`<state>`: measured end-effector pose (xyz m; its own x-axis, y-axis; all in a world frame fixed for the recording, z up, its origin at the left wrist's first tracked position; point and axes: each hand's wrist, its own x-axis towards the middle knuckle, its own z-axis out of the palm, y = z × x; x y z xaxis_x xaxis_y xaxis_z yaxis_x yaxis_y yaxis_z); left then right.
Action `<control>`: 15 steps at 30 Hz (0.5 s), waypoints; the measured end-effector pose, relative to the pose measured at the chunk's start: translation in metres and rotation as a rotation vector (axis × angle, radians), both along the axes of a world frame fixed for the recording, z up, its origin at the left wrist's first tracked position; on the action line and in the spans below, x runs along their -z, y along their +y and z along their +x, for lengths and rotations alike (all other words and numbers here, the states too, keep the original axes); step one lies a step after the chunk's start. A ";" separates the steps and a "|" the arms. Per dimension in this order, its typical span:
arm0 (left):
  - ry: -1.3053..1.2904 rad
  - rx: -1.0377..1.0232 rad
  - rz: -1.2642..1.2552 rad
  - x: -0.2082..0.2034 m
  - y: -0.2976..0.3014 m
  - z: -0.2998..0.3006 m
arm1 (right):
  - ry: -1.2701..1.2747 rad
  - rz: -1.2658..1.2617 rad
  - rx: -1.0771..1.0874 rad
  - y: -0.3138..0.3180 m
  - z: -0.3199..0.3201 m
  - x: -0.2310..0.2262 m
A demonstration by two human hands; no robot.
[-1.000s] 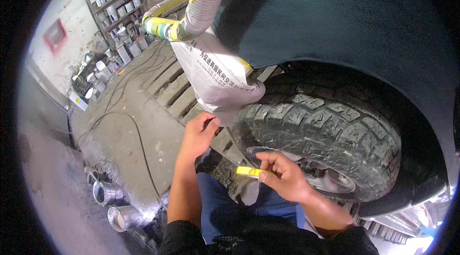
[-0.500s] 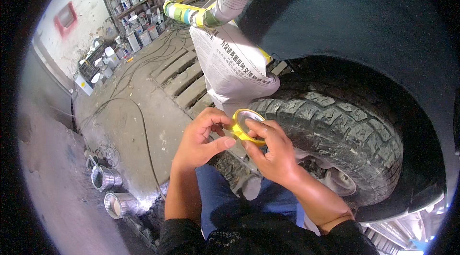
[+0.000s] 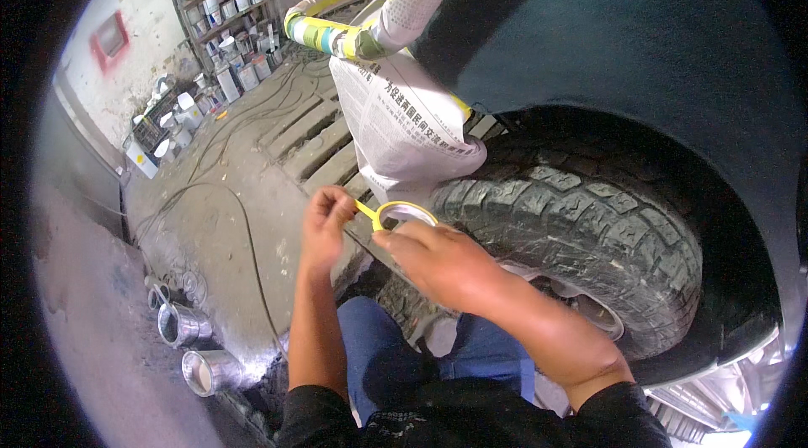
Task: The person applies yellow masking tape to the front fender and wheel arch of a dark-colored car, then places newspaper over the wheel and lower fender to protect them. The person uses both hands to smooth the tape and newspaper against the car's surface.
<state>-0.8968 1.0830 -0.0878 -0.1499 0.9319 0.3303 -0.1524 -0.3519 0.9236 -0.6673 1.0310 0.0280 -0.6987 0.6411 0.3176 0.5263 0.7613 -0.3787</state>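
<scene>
My right hand [image 3: 442, 263] holds a yellow roll of masking tape [image 3: 404, 214] in front of a knobbly black tyre [image 3: 581, 229]. My left hand [image 3: 324, 225] pinches the free end of the tape and holds a short strip stretched out from the roll. Just above the hands hangs a sheet of newspaper [image 3: 404, 120], taped around a bar [image 3: 353, 31] wrapped in paper and yellow tape. The dark car body [image 3: 623, 53] arches over the tyre.
Two open metal cans [image 3: 194, 347] stand on the concrete floor at lower left, with a thin cable [image 3: 244, 221] curving past them. Shelves of tins [image 3: 227, 2] line the far wall. A grated pit [image 3: 320, 145] lies beside the car. My knees in blue trousers [image 3: 379, 347] are below the hands.
Both hands came together on the tape roll. My left hand has now drawn a short strip off the roll toward the left, while the right hand steadies the roll.
</scene>
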 end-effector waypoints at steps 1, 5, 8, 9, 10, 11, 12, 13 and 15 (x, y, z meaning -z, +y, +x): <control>-0.026 -0.045 -0.002 0.005 0.011 -0.008 | -0.111 0.030 -0.033 0.002 0.000 -0.004; -0.098 -0.352 -0.029 0.011 0.055 -0.050 | -0.301 0.154 -0.033 0.005 0.008 -0.031; -0.126 -0.366 -0.051 0.017 0.090 -0.064 | -0.428 0.276 -0.023 0.009 0.025 -0.034; -0.120 -0.381 -0.035 0.016 0.098 -0.061 | -0.483 0.299 -0.017 0.010 0.026 -0.037; -0.113 -0.398 -0.020 0.017 0.106 -0.055 | -0.548 0.333 0.037 0.009 0.026 -0.041; -0.109 -0.400 -0.007 0.015 0.115 -0.042 | -0.557 0.377 0.083 0.011 0.030 -0.039; -0.100 -0.401 -0.020 0.012 0.125 -0.031 | -0.566 0.422 0.130 0.014 0.035 -0.036; -0.116 -0.375 -0.001 0.012 0.133 -0.021 | -0.574 0.468 0.176 0.015 0.038 -0.036; -0.133 -0.340 0.038 0.012 0.144 -0.008 | -0.607 0.455 0.281 0.018 0.038 -0.040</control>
<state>-0.9052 1.2270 -0.0996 -0.4926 0.8092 0.3202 -0.1391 -0.4364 0.8889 -0.6292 1.0487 0.0681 -0.6649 0.7176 0.2071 0.7354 0.5804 0.3499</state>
